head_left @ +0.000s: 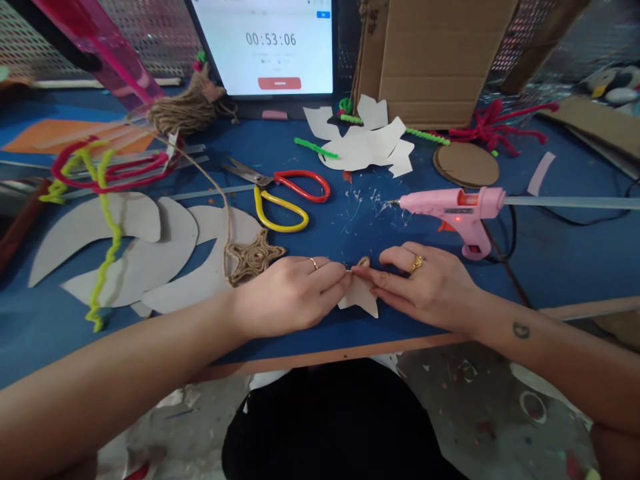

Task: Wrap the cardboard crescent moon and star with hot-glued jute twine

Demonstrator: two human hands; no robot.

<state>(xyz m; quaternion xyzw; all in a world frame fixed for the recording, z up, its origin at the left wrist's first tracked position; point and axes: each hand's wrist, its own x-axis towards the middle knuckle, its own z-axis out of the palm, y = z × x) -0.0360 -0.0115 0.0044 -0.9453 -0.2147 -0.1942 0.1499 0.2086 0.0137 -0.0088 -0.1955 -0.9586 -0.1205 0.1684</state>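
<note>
A small white paper star (361,297) lies on the blue table near its front edge, with a bit of brown twine (365,262) at its upper point. My left hand (295,290) pinches the star's upper left side, fingers pressed together. From the right, my right hand (425,283) presses the star with its index finger and thumb, the fingertips meeting those of the left. Beside my left wrist rests a star covered in coiled twine (256,255), joined by a strand to a twine bundle (187,107).
Scissors (260,179) lie behind my left hand. A pink glue gun (463,207) with a lit red light is behind my right. White crescents (170,247), white cutouts (357,147), cardboard discs (466,165), pipe cleaners (113,247) and a timer screen (270,60) surround them.
</note>
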